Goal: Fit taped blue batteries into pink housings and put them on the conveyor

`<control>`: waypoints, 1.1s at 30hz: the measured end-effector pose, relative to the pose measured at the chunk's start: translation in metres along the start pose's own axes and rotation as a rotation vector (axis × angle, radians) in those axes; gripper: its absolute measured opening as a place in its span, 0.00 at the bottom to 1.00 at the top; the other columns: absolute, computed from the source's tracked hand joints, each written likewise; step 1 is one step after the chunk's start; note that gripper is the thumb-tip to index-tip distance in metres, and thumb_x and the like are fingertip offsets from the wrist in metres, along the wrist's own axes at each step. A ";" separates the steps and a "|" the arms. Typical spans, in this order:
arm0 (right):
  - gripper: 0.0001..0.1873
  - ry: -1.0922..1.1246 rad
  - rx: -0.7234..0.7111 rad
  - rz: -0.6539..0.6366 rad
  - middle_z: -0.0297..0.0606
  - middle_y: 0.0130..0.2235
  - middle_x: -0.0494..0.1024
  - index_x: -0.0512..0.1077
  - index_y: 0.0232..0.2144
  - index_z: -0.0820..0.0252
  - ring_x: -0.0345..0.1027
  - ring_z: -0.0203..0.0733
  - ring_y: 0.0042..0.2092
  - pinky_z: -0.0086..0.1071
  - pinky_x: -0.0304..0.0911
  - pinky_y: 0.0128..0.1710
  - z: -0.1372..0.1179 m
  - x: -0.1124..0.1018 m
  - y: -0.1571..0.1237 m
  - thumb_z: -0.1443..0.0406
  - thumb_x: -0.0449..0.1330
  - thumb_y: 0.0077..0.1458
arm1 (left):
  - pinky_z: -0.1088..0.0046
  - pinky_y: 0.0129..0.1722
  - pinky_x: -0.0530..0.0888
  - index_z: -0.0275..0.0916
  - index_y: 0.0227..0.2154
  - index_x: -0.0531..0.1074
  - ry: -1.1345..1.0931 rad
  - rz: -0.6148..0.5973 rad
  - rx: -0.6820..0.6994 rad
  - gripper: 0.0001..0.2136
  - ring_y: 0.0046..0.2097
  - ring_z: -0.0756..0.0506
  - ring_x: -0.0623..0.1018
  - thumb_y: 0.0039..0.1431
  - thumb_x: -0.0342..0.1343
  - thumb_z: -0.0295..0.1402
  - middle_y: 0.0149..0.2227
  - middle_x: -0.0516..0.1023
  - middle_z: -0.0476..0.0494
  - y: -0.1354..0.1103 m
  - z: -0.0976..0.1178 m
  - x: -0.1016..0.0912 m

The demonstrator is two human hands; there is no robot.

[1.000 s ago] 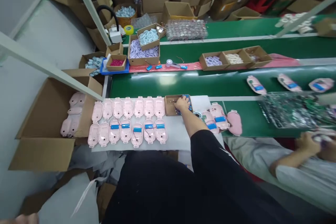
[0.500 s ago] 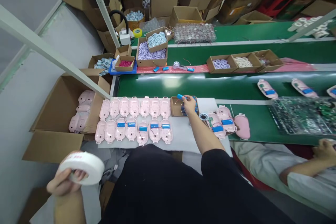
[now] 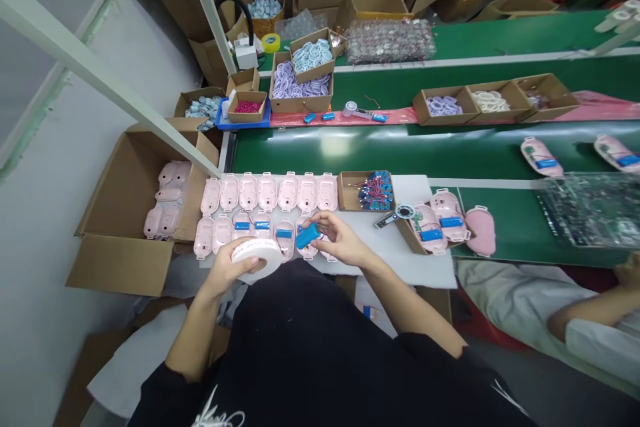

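My left hand grips a white roll of tape just in front of my body. My right hand pinches a blue cylindrical battery close beside the roll. Both hover over the near row of pink shells, some of which carry blue batteries. A second row of empty pink shells lies behind on the white mat. A small cardboard box of blue batteries sits to the right of that row.
An open carton of pink shells stands at the left. Finished pink units and a small tape roll lie at the right. Green conveyor belt runs behind, with boxes of rings. A co-worker's arm is at the right.
My right hand has left the battery box and come back toward me with a blue battery. My left hand has risen with the tape roll to meet it.
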State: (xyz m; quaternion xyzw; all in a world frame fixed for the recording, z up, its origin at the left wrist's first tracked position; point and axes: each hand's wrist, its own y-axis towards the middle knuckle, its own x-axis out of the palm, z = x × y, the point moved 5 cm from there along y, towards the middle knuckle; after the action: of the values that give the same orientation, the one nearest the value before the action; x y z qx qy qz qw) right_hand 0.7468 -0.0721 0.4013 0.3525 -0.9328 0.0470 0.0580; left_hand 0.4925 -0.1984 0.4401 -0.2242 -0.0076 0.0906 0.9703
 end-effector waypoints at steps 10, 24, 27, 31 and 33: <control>0.27 -0.374 -0.134 -0.234 0.45 0.61 0.73 0.63 0.62 0.51 0.68 0.49 0.63 0.49 0.66 0.63 -0.054 0.042 -0.007 0.66 0.61 0.63 | 0.69 0.36 0.77 0.33 0.43 0.80 0.139 -0.075 -0.044 0.25 0.36 0.41 0.80 0.45 0.73 0.45 0.30 0.80 0.44 -0.003 0.004 0.011; 0.35 -0.501 -0.095 -0.385 0.47 0.65 0.71 0.58 0.69 0.52 0.68 0.49 0.64 0.45 0.67 0.62 -0.031 0.071 -0.006 0.69 0.60 0.63 | 0.74 0.27 0.71 0.34 0.42 0.81 0.121 -0.081 -0.060 0.24 0.27 0.48 0.74 0.47 0.71 0.47 0.30 0.81 0.44 -0.004 -0.001 0.012; 0.33 -0.477 -0.036 -0.407 0.45 0.63 0.73 0.60 0.69 0.51 0.70 0.49 0.62 0.45 0.67 0.62 -0.018 0.075 -0.006 0.67 0.60 0.65 | 0.75 0.26 0.70 0.34 0.41 0.81 0.129 -0.117 -0.069 0.23 0.26 0.49 0.73 0.47 0.71 0.46 0.30 0.80 0.44 -0.004 -0.003 0.009; 0.30 -0.384 0.013 -0.395 0.44 0.59 0.77 0.66 0.66 0.52 0.74 0.51 0.58 0.46 0.67 0.60 0.004 0.084 -0.003 0.66 0.61 0.63 | 0.76 0.23 0.66 0.32 0.40 0.81 0.091 -0.165 -0.109 0.22 0.24 0.51 0.69 0.47 0.72 0.44 0.26 0.77 0.46 -0.002 -0.002 0.004; 0.29 -0.205 0.047 -0.230 0.44 0.59 0.77 0.69 0.65 0.53 0.74 0.51 0.57 0.46 0.68 0.59 0.017 0.091 0.002 0.62 0.63 0.62 | 0.76 0.24 0.66 0.31 0.41 0.81 0.017 -0.115 -0.064 0.22 0.24 0.51 0.68 0.48 0.71 0.43 0.25 0.76 0.46 -0.001 0.000 -0.002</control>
State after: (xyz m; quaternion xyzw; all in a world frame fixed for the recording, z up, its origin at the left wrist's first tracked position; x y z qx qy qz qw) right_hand 0.6760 -0.1322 0.3976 0.4611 -0.8860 0.0256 -0.0406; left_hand 0.4911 -0.1999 0.4404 -0.2550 -0.0152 0.0327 0.9663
